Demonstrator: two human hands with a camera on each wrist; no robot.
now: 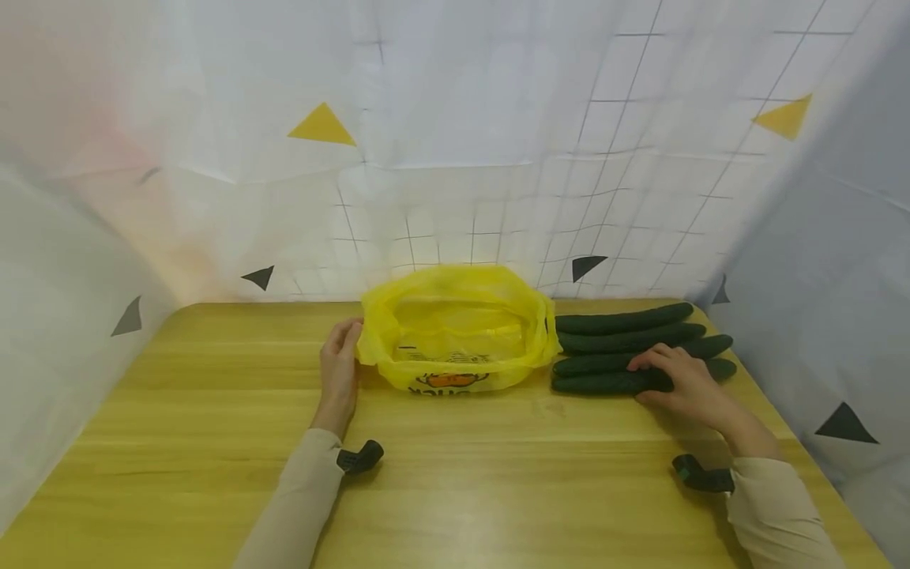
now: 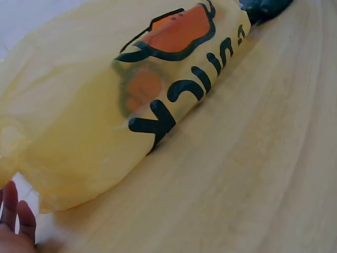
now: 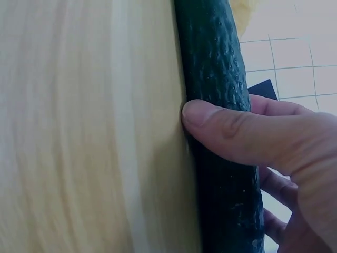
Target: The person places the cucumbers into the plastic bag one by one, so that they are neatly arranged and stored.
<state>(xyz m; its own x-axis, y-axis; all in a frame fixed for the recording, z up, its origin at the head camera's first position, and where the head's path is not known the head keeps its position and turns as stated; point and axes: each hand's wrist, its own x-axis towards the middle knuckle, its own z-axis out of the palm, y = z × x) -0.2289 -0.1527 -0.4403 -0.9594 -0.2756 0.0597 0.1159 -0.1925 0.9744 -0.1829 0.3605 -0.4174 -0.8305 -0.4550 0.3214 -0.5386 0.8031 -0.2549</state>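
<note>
Cucumbers (image 1: pixel 629 340), four, lie beside one yellow bag (image 1: pixel 455 368).

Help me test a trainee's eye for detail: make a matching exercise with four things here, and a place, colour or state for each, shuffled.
Column 1
1. Bag
2. Cucumbers
3. Left grip
4. Right grip

Column 2
A. pinching the front cucumber
B. dark green, lying side by side
C. yellow, its mouth open
D. at the left side of the bag

Pairs: 1-C, 2-B, 3-D, 4-A
</note>
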